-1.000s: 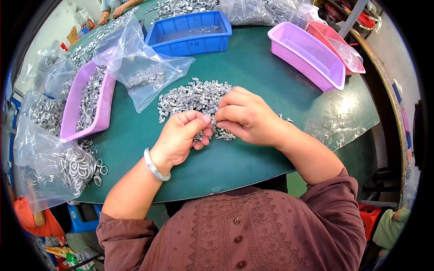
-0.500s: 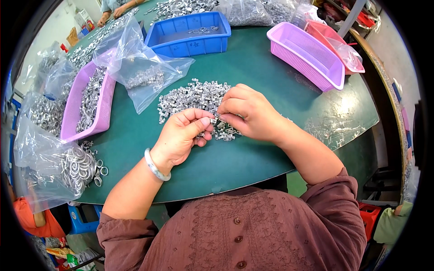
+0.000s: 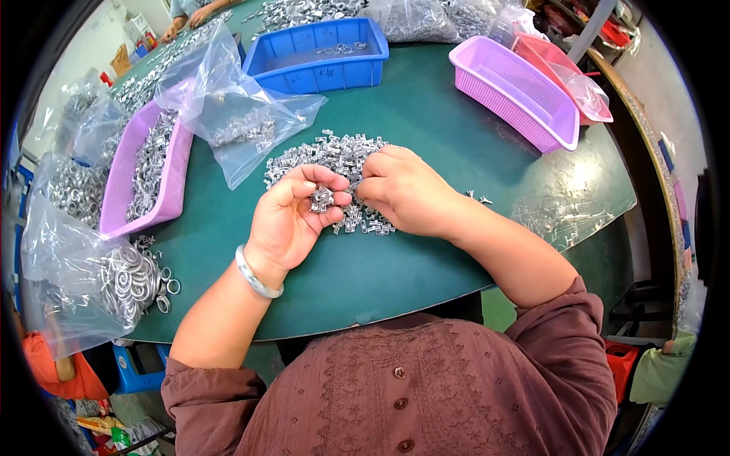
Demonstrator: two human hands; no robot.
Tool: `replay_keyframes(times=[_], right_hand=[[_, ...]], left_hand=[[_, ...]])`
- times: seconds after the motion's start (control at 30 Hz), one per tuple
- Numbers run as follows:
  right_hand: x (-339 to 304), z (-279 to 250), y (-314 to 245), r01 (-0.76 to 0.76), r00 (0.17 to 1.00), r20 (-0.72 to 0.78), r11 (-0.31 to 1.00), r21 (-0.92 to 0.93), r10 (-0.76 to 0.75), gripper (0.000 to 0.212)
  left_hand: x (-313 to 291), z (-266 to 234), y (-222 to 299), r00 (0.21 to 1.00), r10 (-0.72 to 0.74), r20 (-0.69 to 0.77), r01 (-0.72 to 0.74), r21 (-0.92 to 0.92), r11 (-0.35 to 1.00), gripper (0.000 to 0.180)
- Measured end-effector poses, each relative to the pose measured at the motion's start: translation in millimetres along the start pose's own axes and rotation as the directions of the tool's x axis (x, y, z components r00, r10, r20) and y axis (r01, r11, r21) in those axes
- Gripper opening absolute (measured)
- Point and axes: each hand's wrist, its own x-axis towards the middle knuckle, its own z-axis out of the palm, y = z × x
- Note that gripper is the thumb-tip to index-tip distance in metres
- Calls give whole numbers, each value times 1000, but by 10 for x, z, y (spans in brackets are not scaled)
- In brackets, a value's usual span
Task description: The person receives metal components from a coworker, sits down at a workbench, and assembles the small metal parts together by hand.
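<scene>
My left hand is turned palm up, its fingers curled round a small cluster of silver metal pieces. Beside it, my right hand has its fingers bent and pressed together over the right side of a pile of small silver metal pieces. Its fingertips are mostly hidden, so what they pinch does not show. The pile lies on the green tabletop. A couple of loose metal pieces lie to the right, beyond my right forearm.
At left stand a purple basket of metal parts and clear bags with rings. A clear bag lies behind the pile. Farther back are a blue bin, a purple basket and a red basket. Another person's hands are far left.
My left hand has rolled open to show the metal pieces in its palm and shifted slightly left and up. My right hand has moved a little left, its fingers curling in.
</scene>
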Motion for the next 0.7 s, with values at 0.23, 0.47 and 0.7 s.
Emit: replay_keyframes(times=[0.23,0.47,0.7], right_hand=[[27,48,-22,0,1000,6,996,-91,1,4],[15,-81,-49,-92,994,-35,965,246,104,6],[22,-119,-134,15,985,-166,942,337,44,18]], left_hand=[[-18,71,-7,986,-4,-168,34,174,984,16],[-36,130,-27,974,-95,-205,157,313,937,11],[-76,180,-49,980,-148,-136,187,342,921,13]])
